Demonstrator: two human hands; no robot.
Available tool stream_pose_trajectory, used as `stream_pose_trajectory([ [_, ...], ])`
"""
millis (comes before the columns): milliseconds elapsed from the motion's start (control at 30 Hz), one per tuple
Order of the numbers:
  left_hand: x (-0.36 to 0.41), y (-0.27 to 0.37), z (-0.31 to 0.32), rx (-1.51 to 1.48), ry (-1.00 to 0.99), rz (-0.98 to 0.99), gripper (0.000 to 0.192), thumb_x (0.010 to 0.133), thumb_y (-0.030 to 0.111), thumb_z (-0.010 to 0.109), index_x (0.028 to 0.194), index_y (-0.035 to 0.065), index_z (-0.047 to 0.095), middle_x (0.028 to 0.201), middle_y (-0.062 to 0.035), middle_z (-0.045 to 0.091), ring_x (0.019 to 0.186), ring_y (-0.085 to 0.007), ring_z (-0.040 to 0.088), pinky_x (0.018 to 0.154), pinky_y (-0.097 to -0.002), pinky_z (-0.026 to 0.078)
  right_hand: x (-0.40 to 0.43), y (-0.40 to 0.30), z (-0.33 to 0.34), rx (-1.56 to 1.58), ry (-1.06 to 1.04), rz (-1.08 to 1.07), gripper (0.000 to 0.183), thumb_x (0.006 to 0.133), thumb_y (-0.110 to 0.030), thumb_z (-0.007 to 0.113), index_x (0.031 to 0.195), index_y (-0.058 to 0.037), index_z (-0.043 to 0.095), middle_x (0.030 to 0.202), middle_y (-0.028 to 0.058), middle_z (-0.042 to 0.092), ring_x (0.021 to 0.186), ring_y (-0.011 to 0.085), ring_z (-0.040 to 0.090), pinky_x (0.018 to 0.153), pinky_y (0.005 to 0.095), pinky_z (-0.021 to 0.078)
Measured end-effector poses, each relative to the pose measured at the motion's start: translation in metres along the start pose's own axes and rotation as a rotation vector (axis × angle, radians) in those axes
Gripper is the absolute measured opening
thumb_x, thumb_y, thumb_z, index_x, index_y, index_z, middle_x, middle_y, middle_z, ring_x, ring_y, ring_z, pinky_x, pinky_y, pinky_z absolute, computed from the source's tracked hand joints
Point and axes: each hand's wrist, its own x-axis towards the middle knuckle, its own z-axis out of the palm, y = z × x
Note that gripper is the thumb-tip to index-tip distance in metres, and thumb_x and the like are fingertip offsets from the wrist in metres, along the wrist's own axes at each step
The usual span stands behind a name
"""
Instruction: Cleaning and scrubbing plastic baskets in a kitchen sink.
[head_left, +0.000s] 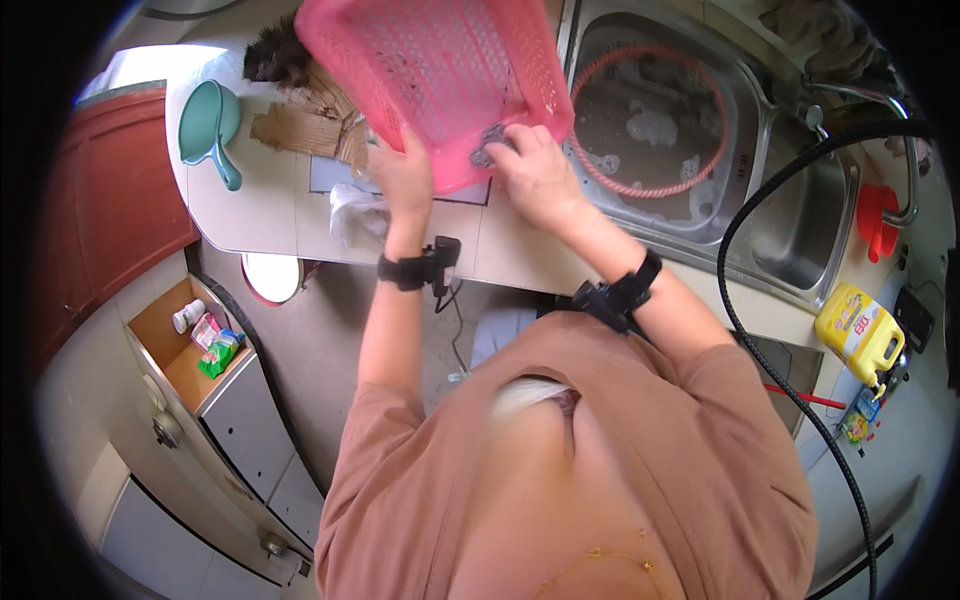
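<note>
A pink plastic mesh basket (450, 75) is tilted over the counter, its inside facing me. My left hand (405, 172) grips its lower left rim, the thumb on the pink edge. In my right hand (536, 169) is a grey metal scouring pad (491, 146), pressed on the inside of the basket's near end. Right of the basket, a pink ring (651, 195), perhaps a basin's rim, lies in the steel sink (739, 142), with foamy water inside it. Under the basket, part of a flat grey-white panel (461, 195) shows.
On the counter (247, 217) at left are a teal dipper (201, 124), torn cardboard (296, 129), a dark bristly brush (274, 56) and a crumpled clear plastic bag (356, 214). Right of the sink stand a red dipper (876, 217) and a yellow detergent jug (859, 330). A black hose (731, 232) arches at right.
</note>
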Motion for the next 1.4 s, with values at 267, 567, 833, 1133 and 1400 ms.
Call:
stream_pose_trajectory([
  [267, -0.03, 0.0, 0.018, 0.186, -0.148, -0.303, 0.022, 0.088, 0.012, 0.057, 0.091, -0.009, 0.061, 0.08, -0.0227, 0.065, 0.073, -0.0352, 0.063, 0.067, -0.041, 0.047, 0.036, 0.061, -0.008, -0.342, 0.054, -0.044, 0.014, 0.072, -0.009, 0.055, 0.083, -0.0065, 0.063, 0.093, 0.011, 0.056, 0.09, 0.0299, 0.053, 0.073, 0.0384, 0.0489],
  [567, -0.052, 0.013, 0.026, 0.005, 0.138, -0.132, 0.017, 0.086, 0.007, 0.056, 0.089, -0.0092, 0.061, 0.081, -0.0238, 0.065, 0.073, -0.0359, 0.064, 0.066, -0.0413, 0.047, 0.024, 0.019, 0.039, 0.035, -0.02, -0.077, 0.011, 0.072, -0.01, 0.057, 0.081, -0.0052, 0.062, 0.088, 0.0122, 0.058, 0.09, 0.0304, 0.055, 0.077, 0.0392, 0.0479],
  [833, -0.053, 0.014, 0.027, -0.111, 0.145, -0.076, 0.017, 0.09, 0.009, 0.055, 0.089, -0.0083, 0.059, 0.072, -0.0169, 0.064, 0.065, -0.0243, 0.061, 0.062, -0.0372, 0.046, 0.042, 0.049, 0.012, -0.424, -0.082, 0.011, 0.012, 0.07, -0.009, 0.057, 0.08, -0.0037, 0.061, 0.088, 0.0124, 0.058, 0.089, 0.0302, 0.056, 0.075, 0.0364, 0.049],
  [1133, -0.06, 0.014, 0.029, -0.113, 0.032, -0.167, 0.021, 0.091, 0.011, 0.055, 0.081, -0.0065, 0.059, 0.065, -0.017, 0.061, 0.055, -0.0246, 0.056, 0.056, -0.0381, 0.044, 0.019, 0.021, 0.032, 0.058, -0.105, -0.188, 0.013, 0.068, -0.01, 0.059, 0.08, -0.0054, 0.061, 0.089, 0.0098, 0.058, 0.087, 0.0276, 0.055, 0.074, 0.0352, 0.0493],
  [1400, -0.073, 0.016, 0.039, -0.076, 0.076, -0.112, 0.013, 0.086, 0.003, 0.054, 0.084, -0.0082, 0.059, 0.067, -0.0181, 0.062, 0.059, -0.0305, 0.06, 0.058, -0.0385, 0.045, 0.031, 0.049, -0.009, -0.326, -0.015, -0.076, 0.025, 0.073, -0.005, 0.055, 0.097, -0.0045, 0.062, 0.102, 0.0124, 0.059, 0.089, 0.0292, 0.055, 0.078, 0.0349, 0.05],
])
